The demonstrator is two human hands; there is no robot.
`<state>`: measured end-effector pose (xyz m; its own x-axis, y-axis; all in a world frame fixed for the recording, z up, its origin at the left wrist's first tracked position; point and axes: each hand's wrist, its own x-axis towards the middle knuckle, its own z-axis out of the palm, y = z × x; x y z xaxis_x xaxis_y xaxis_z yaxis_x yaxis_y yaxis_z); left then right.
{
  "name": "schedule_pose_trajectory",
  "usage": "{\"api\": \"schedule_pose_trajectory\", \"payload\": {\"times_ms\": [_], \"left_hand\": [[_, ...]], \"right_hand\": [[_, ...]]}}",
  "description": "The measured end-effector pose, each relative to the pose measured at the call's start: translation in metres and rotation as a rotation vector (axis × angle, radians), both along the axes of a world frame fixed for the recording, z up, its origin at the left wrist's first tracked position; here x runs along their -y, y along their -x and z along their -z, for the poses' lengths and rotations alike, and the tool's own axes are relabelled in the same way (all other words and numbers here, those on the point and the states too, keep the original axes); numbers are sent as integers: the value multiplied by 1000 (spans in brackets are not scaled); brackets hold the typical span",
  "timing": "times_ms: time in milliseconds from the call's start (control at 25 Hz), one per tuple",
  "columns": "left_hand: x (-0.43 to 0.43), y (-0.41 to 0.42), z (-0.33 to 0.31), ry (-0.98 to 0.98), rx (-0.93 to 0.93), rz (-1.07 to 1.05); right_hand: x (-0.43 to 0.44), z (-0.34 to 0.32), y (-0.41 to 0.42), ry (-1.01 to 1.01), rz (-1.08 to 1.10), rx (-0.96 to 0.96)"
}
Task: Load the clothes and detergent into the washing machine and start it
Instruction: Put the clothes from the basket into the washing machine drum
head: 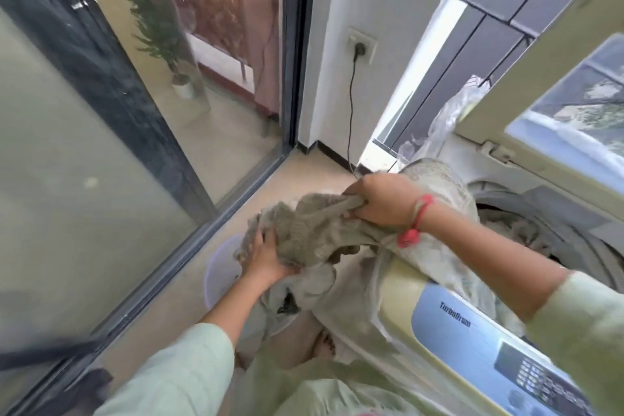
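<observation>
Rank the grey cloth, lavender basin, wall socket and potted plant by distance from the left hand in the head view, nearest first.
1. The grey cloth: gripped by the left hand.
2. The lavender basin: on the floor just beneath it.
3. The wall socket, ahead on the wall, and the potted plant, behind the glass: too close to call.

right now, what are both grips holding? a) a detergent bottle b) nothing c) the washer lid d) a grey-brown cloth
d: the left grip and the right grip each clutch the bunched grey-brown cloth, while the lid stands raised and untouched.
</observation>
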<state>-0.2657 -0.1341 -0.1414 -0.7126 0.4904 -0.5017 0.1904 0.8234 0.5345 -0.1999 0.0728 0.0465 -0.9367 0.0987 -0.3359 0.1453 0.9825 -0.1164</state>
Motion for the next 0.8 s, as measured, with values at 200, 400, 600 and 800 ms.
{"api": "schedule_pose_trajectory", "payload": {"times_ms": [200, 400, 600, 800], "left_hand": [[-22, -2, -29, -382, -193, -127], [-27, 34, -112, -617, -706, 163], [-48, 57, -184, -676, -907, 524], [-84, 90, -234, -710, -1061, 340]], "right_hand": [[-27, -34, -42, 64, 231, -456], [-88, -57, -110, -82, 462, -831], [-102, -88, -143, -175, 486, -958], [-143, -141, -181, -196, 582, -1394]]}}
